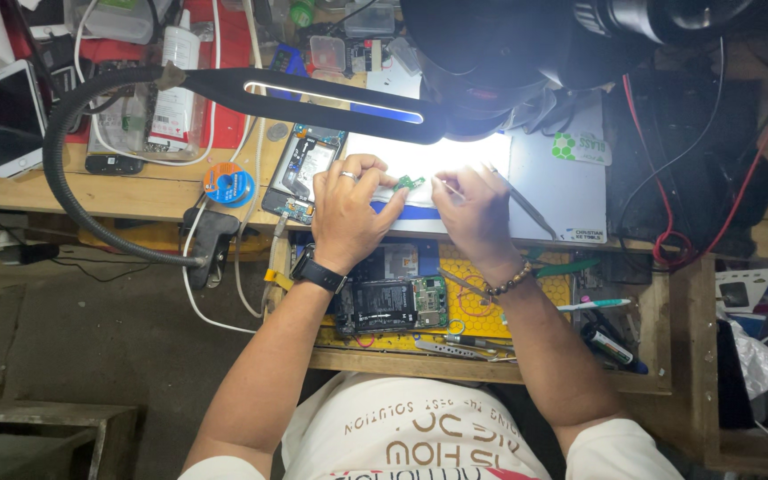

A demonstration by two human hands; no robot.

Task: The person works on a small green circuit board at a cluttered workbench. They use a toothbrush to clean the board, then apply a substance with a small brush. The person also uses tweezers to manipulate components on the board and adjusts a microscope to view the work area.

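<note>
My left hand (348,212), with a ring and a black wristwatch, pinches a small green circuit board (410,183) at its fingertips over a brightly lit white work mat (428,158). My right hand (473,212), with a bead bracelet, holds thin metal tweezers (519,200) whose tips meet the small board. An opened phone (393,302) with its green mainboard showing lies on a yellow mat in the open drawer below my wrists. Another opened phone (300,173) lies just left of my left hand.
A black gooseneck lamp (313,93) arches over the bench from a clamp (211,236) at the edge. A microscope head (526,44) hangs above. A white phone (12,116), a solder spool (228,185), cables and tool bottles lie left; a pen (593,306) and tools in the drawer.
</note>
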